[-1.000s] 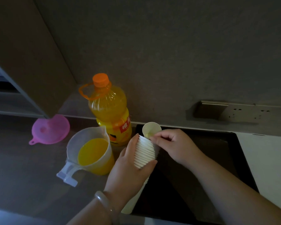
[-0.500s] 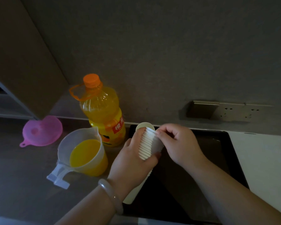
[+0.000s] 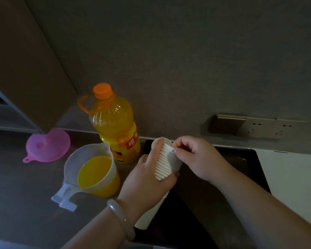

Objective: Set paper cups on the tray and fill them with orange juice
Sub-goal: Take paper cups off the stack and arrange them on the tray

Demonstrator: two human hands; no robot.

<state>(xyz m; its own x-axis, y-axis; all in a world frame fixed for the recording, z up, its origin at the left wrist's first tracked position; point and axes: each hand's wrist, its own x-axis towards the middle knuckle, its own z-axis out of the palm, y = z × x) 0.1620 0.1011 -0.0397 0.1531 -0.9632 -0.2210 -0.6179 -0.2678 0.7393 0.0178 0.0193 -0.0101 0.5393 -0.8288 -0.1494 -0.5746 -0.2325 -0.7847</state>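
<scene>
My left hand (image 3: 147,178) grips a long stack of white paper cups (image 3: 162,164), held tilted over the left edge of the black tray (image 3: 244,164). At the open end of that stack my right hand (image 3: 196,157) pinches the rim of the top cup. A clear jug (image 3: 92,169) partly filled with orange juice stands left of the tray. Behind the jug stands a capped orange juice bottle (image 3: 115,130). The tray's surface shows no cups standing on it.
A pink funnel (image 3: 47,144) lies on the dark counter at the far left. A wall socket panel (image 3: 255,126) sits on the grey wall behind the tray. A white surface (image 3: 291,173) lies right of the tray. A cabinet side rises at the upper left.
Both hands stay at the cup stack, and my right fingers have shifted slightly at the top cup's rim. The camera view has drifted a little.
</scene>
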